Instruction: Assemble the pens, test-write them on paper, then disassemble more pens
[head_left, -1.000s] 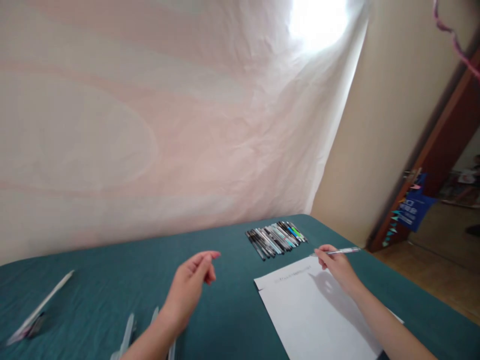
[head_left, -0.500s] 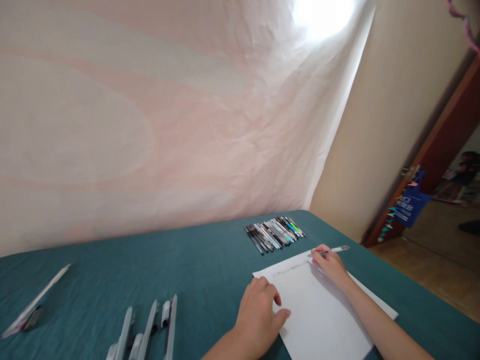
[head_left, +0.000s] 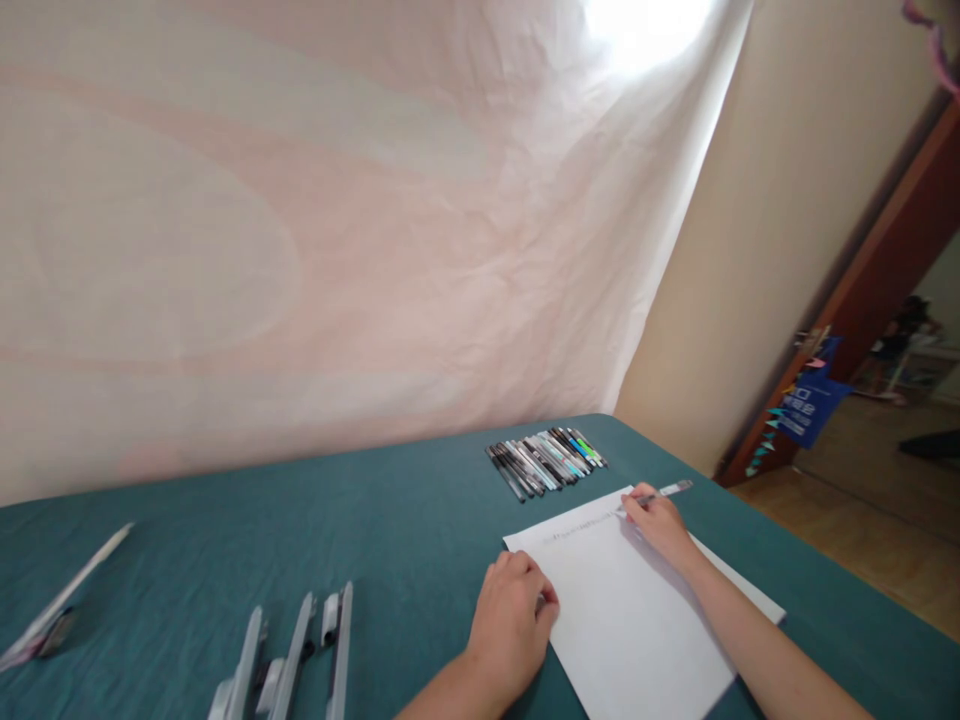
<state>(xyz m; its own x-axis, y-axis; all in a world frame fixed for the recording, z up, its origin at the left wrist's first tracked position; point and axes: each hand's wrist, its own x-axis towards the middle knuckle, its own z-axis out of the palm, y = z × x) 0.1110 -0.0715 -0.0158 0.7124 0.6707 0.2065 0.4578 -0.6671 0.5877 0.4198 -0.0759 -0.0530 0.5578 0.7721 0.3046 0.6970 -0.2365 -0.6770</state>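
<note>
A white sheet of paper (head_left: 630,620) lies slanted on the green-covered table, with a row of small dark marks near its top edge. My right hand (head_left: 656,522) grips a clear pen (head_left: 677,488) between thumb and fingers, its tip down by the end of that row. Against the paper's left edge rests my left hand (head_left: 516,620), fingers curled and thumb drawn in, closed on the margin; its fingertips are partly hidden.
Several pens (head_left: 544,463) lie side by side beyond the paper. Grey stand-like pieces (head_left: 294,655) sit at the front left. A white stick-like item (head_left: 71,595) lies at far left. A pale cloth (head_left: 337,230) hangs behind the table (head_left: 405,500).
My left thumb has drawn in toward the fingers, where it was stretched over the paper before. My right hand still holds the pen at the row of marks. The view has shifted slightly.
</note>
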